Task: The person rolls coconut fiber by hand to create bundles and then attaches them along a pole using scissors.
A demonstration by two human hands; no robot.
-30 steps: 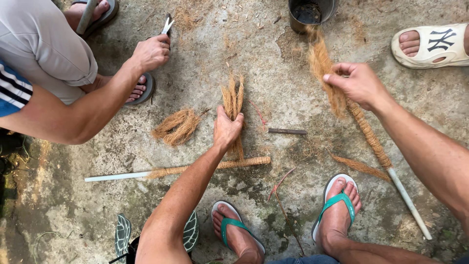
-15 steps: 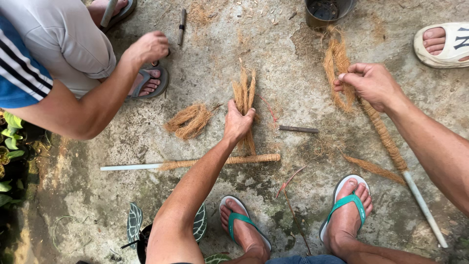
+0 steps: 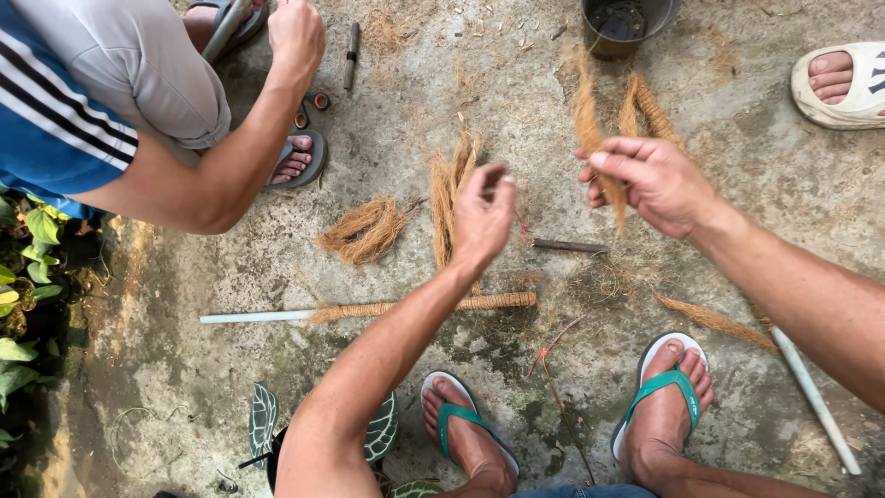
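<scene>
My right hand (image 3: 650,183) is raised over the concrete floor and grips a strand of brown coir fibre (image 3: 588,115) that hangs through its fingers. My left hand (image 3: 483,214) hovers just left of it, fingers loosely curled, holding nothing I can make out. Under my left hand lies a bundle of coir strands (image 3: 449,194). A looser tuft of fibre (image 3: 367,231) lies further left. A white pole partly wrapped in coir rope (image 3: 406,307) lies across the floor below my left forearm. A second wrapped pole (image 3: 811,392) runs under my right arm.
Another person squats at the upper left, their hand (image 3: 297,32) near a small dark tool (image 3: 351,53). A dark pot (image 3: 629,22) stands at the top. A short dark stick (image 3: 570,246) lies between my hands. A white sandal (image 3: 843,85) at top right, green plants (image 3: 23,277) at left.
My left hand has lifted off the coir bundle and moved right towards my right hand. My right hand has raised its fibre strand off the pole. The other person's hand moved up.
</scene>
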